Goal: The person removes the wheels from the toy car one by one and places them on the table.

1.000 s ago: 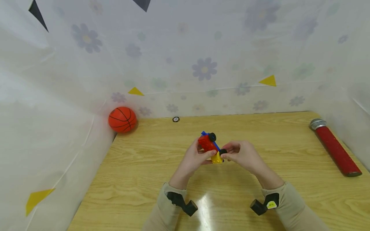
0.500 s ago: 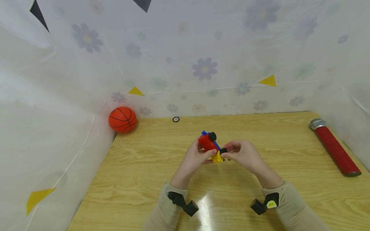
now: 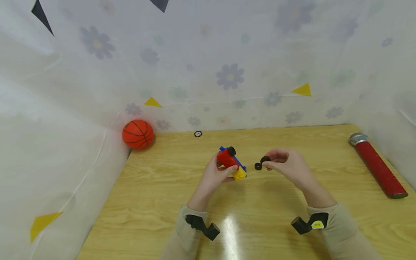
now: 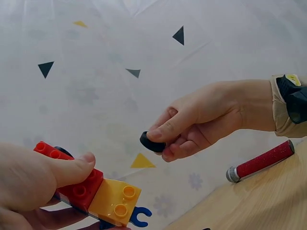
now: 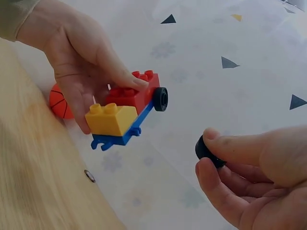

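L hand [image 3: 212, 175] grips toy car [image 3: 227, 160] above mid tbl [image 3: 146, 202], thumb on top, fingers under; R hand [image 3: 289, 168], to the right, pinches black wheel [image 3: 265, 159] btwn thumb & fingers. Vs 0.5 s ago: wheel's off the car — R hand's gone right & farther, black ring [image 3: 258, 166] now shows nr it. Car's long axis runs near-right to far-left — yellow end near-right. Far left: orange ball [image 3: 138, 134]; far right: red mic [image 3: 378, 166].

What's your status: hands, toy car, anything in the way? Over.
Left hand holds toy car. Right hand pinches black wheel, apart from car. Nothing apparently in the way; small black ring on table below.
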### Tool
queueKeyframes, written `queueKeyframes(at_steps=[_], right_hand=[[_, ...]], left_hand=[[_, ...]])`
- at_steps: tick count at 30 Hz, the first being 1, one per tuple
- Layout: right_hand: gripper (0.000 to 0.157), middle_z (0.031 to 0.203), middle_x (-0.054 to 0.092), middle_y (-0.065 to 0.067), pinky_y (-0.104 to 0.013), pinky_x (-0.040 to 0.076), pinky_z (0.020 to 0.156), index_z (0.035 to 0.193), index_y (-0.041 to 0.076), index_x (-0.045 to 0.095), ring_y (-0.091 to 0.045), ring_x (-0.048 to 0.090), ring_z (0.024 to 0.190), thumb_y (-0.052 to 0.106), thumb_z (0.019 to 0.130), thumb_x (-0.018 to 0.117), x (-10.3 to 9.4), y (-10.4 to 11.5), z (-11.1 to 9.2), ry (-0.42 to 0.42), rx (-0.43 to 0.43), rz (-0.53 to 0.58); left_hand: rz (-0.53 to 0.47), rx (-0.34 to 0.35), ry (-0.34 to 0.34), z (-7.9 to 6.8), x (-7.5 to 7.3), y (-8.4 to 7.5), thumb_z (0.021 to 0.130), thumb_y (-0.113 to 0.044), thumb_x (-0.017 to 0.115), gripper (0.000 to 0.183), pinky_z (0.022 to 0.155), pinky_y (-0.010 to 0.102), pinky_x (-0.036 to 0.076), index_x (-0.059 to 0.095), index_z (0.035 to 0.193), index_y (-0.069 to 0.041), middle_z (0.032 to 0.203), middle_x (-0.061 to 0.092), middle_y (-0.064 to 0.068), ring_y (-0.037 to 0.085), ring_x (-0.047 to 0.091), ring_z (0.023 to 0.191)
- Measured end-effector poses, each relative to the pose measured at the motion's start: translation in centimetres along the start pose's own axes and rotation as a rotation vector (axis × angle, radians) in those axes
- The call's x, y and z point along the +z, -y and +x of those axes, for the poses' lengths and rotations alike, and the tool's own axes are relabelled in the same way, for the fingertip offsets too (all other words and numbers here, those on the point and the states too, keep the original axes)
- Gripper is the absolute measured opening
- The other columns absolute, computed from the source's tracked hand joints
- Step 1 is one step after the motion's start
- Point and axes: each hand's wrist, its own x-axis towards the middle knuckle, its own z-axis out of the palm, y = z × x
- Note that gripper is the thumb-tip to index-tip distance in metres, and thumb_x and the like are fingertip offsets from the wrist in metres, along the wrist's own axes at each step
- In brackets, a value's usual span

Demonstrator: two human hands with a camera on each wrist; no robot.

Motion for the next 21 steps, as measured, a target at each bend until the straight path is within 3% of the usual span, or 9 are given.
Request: queueKeyframes(at_steps=[9, 16, 21], right_hand=[[0.035, 0.103, 0.074, -0.009, -0.021, 0.056, 0.078, 0.119, 0.003, 0.067, -0.006, 0.071, 0.081, 0.029, 0.095, 0.067, -2.4, -1.5, -0.1, -0.051, 0.014, -0.077], [0.039, 0.104, 0.072, -0.005, -0.020, 0.053, 0.078, 0.121, 0.004, 0.067, -0.013, 0.069, 0.086, 0.034, 0.096, 0.065, -4.1, -3.2, 0.0, -0.072, 0.041, -0.163], [0.042, 0.103, 0.070, -0.005, -0.019, 0.052, 0.076, 0.125, 0.004, 0.065, -0.004, 0.067, 0.082, 0.035, 0.096, 0.065, -4.7, -4.4, 0.2, -0.096, 0.043, -0.188]], left_hand=[[0.019, -0.037, 0.003, 0.1, -0.5, 0.0, 0.093, -0.015, 0.070, 0.066, 0.080, 0.041, 0.061, 0.037, 0.150, -0.019, 0.139, 0.054, 0.017, 0.034, 0.063, 0.117], [0.018, -0.023, 0.009, 0.1, -0.7, 0.0, 0.094, -0.015, 0.069, 0.066, 0.083, 0.042, 0.060, 0.035, 0.151, -0.016, 0.141, 0.052, 0.019, 0.036, 0.062, 0.120], [0.017, -0.017, 0.006, -0.1, -0.8, -0.1, 0.094, -0.015, 0.068, 0.066, 0.084, 0.042, 0.060, 0.035, 0.151, -0.013, 0.141, 0.052, 0.020, 0.036, 0.061, 0.121]])
